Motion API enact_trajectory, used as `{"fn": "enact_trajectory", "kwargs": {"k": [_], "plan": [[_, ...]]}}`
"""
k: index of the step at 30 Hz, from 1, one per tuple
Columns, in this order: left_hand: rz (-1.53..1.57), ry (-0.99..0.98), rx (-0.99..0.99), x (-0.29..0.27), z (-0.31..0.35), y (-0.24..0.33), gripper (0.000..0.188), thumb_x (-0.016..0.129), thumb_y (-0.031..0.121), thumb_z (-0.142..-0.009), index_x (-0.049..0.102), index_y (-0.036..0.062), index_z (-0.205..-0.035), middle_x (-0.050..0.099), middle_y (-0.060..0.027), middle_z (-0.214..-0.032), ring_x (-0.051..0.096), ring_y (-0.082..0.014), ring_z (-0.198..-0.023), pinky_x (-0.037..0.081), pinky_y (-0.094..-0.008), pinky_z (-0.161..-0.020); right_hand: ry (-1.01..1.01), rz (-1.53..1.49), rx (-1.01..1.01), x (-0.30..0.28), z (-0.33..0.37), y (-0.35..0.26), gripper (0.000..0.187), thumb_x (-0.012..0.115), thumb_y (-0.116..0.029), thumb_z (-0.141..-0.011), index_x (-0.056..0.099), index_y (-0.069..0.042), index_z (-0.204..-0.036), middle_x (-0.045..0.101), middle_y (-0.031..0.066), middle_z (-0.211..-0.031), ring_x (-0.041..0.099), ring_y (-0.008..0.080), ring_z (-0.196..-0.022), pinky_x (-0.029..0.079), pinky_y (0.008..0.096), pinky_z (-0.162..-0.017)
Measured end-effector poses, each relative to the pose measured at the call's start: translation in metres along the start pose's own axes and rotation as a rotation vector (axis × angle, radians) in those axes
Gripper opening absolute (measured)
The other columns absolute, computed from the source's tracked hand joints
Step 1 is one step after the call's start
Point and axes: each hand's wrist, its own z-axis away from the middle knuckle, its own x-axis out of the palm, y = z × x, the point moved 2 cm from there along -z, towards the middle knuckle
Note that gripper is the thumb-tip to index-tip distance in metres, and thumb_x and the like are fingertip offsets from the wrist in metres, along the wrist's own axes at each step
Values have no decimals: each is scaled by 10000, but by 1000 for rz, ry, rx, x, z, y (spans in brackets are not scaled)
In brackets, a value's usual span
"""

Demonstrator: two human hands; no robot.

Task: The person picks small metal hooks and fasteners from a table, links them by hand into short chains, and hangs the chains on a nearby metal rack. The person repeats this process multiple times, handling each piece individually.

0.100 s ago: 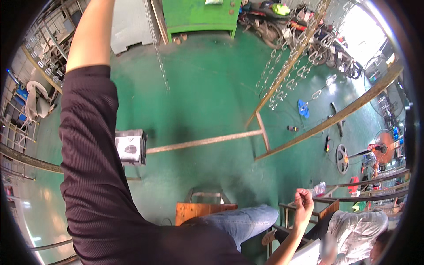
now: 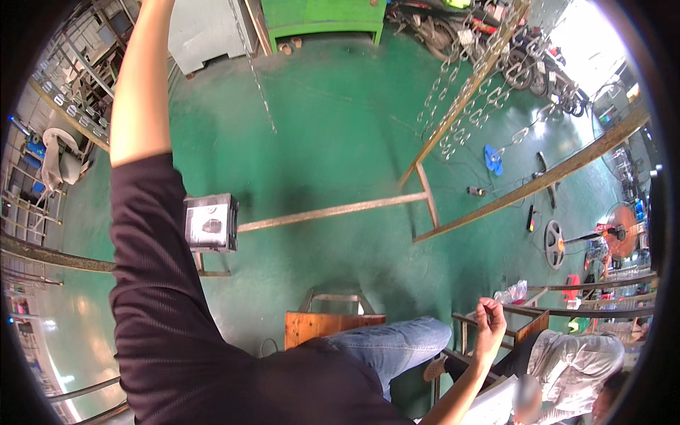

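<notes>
My left arm (image 2: 145, 92), in a dark sleeve with the forearm bare, reaches up past the top edge. Its hand is out of the picture. At the lower right, my right hand (image 2: 489, 327) is raised with the fingers curled and the tips pinched together. Whether anything thin or small sits between them cannot be made out. Close beyond it lies a crumpled clear plastic bag (image 2: 511, 292) by a metal-framed stool (image 2: 528, 326). A black box with a pale printed top (image 2: 211, 223) stands beside my left sleeve, at the end of a metal bar (image 2: 333, 211).
Metal chains (image 2: 460, 106) hang from a slanted frame bar. A long rusty rail (image 2: 538, 188) crosses the right side. A co-worker in a grey shirt (image 2: 577, 361) sits at lower right. A wooden stool (image 2: 301, 329) is under me; a standing fan (image 2: 620, 230) is far right.
The view has tilted a little, so floor objects sit slightly higher and more of my left forearm shows. My right hand keeps its pinched shape.
</notes>
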Motion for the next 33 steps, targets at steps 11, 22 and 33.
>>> {"fn": "enact_trajectory", "kwargs": {"k": [11,22,33], "plan": [[32,-668,-628,27,381,-166,269,732,270,-805,729,179,-1058,720,-72,-945,676,-192,-898,517,-336,-845,-21,46,174,24,5,42,136,629,-100,-903,621,-12,-1005,600,13,-921,529,94,-850,413,232,-765],[-185,-772,-653,69,433,-195,298,749,275,-786,715,206,-1075,680,-19,-1075,662,-232,-947,517,-379,-837,-16,67,230,34,8,56,146,636,-78,-879,631,5,-999,607,25,-912,542,101,-835,424,233,-754],[-255,-712,-706,72,430,-188,179,748,331,-785,758,238,-938,704,-2,-936,678,-213,-803,528,-365,-737,-17,65,167,36,15,64,142,623,-149,-924,625,-45,-1021,566,-46,-839,479,34,-721,392,191,-631]]}}
